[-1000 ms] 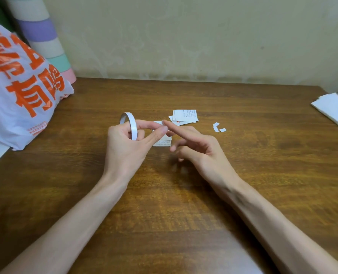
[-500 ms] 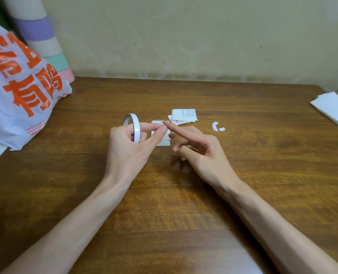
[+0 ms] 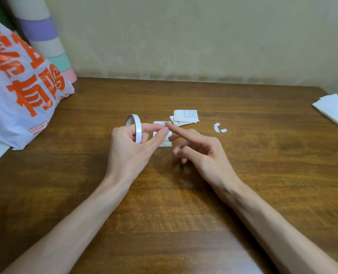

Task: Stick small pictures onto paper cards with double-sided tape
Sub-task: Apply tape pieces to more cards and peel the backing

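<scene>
A thin, near-empty white tape roll (image 3: 138, 131) stands upright, gripped by the left hand (image 3: 128, 153); the right hand (image 3: 203, 153) holds nothing, its straight forefinger touching the left forefinger's tip.

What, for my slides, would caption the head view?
Left hand grips a tape roll; right hand forefinger meets the left thumb over a paper card.

A brown wooden table (image 3: 184, 214) with streaky grain spread beneath and all around the fingers (image 3: 181, 131). Beyond the fingers, a pale beige wall (image 3: 184, 36), mottled and scuffed near its base, met the table's far edge. Well left of the fingers slumped a white plastic bag (image 3: 16, 86) with orange lettering, and a pastel-striped roll (image 3: 43, 36) stood behind it. Far right of the fingers lay a white folded stack (image 3: 332, 109). Soft, even light fell across the wood.
</scene>
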The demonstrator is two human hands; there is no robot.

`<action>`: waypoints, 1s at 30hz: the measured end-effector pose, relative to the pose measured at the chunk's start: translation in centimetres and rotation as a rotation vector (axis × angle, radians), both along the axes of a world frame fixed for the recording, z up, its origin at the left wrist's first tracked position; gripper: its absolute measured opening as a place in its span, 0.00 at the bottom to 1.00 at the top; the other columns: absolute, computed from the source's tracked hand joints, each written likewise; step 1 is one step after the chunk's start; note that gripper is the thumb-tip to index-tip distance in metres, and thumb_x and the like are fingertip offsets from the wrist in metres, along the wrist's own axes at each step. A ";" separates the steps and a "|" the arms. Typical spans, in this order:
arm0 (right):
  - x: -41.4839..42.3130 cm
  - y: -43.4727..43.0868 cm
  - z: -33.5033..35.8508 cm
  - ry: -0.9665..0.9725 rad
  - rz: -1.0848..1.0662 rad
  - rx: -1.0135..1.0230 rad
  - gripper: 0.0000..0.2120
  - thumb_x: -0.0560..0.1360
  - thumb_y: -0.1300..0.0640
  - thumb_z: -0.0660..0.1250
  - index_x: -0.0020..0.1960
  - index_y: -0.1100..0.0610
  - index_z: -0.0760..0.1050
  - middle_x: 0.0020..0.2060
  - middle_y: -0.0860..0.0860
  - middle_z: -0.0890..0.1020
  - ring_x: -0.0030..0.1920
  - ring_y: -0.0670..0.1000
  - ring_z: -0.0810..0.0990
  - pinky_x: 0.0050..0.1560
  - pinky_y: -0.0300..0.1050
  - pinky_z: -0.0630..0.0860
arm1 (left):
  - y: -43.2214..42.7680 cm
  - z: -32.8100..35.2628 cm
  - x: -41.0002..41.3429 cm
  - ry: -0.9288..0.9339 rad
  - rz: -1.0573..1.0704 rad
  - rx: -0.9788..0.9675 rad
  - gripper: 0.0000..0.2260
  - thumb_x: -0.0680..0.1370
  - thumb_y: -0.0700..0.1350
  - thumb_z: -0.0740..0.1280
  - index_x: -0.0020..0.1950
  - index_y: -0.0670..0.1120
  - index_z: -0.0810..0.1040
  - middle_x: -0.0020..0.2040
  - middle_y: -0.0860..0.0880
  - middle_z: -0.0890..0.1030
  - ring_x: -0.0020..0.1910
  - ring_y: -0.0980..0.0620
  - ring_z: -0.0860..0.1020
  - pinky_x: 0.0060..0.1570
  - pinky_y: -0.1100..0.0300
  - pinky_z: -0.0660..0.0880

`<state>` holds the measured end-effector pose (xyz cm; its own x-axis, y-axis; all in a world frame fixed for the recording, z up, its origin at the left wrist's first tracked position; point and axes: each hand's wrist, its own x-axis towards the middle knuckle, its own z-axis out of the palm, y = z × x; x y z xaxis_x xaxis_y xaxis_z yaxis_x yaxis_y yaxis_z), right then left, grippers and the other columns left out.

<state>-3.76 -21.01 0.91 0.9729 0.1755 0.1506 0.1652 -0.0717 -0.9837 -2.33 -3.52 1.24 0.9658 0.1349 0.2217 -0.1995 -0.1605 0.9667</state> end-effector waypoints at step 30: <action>-0.2 0.1 0.2 0.045 -0.005 0.024 0.26 0.71 0.62 0.66 0.67 0.48 0.83 0.53 0.52 0.83 0.41 0.51 0.75 0.45 0.42 0.76 | 0.1 -0.1 0.1 -0.025 -0.002 -0.001 0.04 0.76 0.51 0.78 0.46 0.52 0.89 0.25 0.54 0.60 0.30 0.50 0.57 0.40 0.52 0.68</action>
<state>-3.96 -20.92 1.14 0.9796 0.1678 0.1106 0.1202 -0.0484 -0.9916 -2.21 -3.44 1.16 0.9603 0.1334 0.2452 -0.2234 -0.1594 0.9616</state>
